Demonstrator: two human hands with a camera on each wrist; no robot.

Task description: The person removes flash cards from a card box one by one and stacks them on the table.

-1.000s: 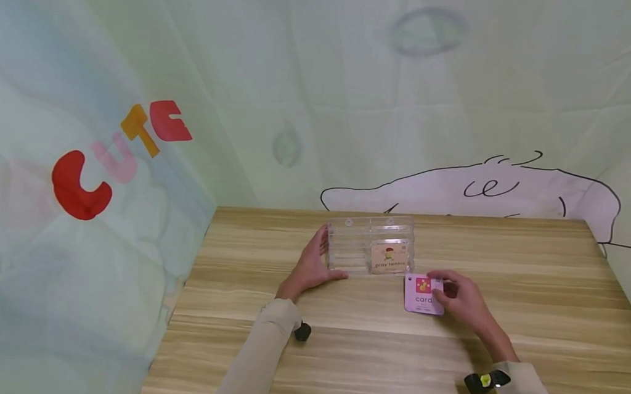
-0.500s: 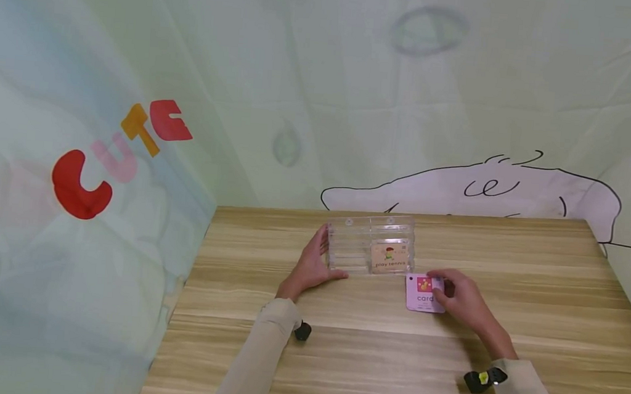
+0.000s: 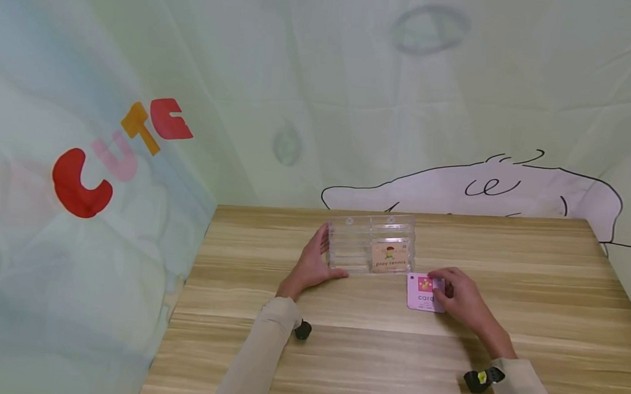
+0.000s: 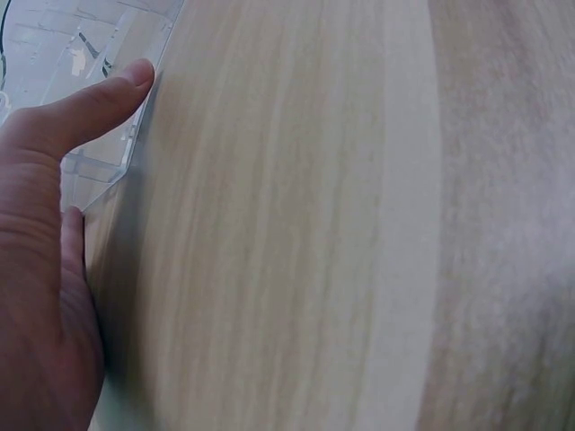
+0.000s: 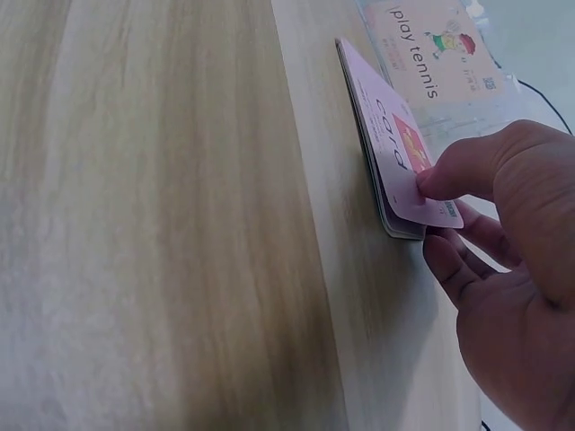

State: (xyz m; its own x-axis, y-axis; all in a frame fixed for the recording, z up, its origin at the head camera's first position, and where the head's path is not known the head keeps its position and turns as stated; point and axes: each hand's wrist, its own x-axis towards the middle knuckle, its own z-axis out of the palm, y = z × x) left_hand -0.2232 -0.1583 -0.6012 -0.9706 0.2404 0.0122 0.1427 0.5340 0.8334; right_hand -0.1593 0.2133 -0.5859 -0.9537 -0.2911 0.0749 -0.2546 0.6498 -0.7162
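Note:
A clear plastic card holder (image 3: pixel 349 249) with two columns of pockets stands near the table's back edge, leaning back. Its lower right pocket bears an orange "play tennis" card (image 3: pixel 390 257). My left hand (image 3: pixel 312 267) grips the holder's left side, thumb along the lower front edge; in the left wrist view the thumb (image 4: pixel 108 106) lies over the clear plastic. Just below the holder's right corner, my right hand (image 3: pixel 464 300) pinches a small stack of pink cards (image 3: pixel 421 300) marked "card". The right wrist view shows the top card (image 5: pixel 388 148) slightly lifted from those beneath.
The wood-grain table (image 3: pixel 368 374) extends around both hands. A printed fabric backdrop (image 3: pixel 312 98) rises directly behind the table's back edge and along its left side. A black wrist device (image 3: pixel 477 382) is strapped to the right forearm.
The pink cards have shifted very slightly up and to the right with my right hand. My left hand and the card holder have stayed in place.

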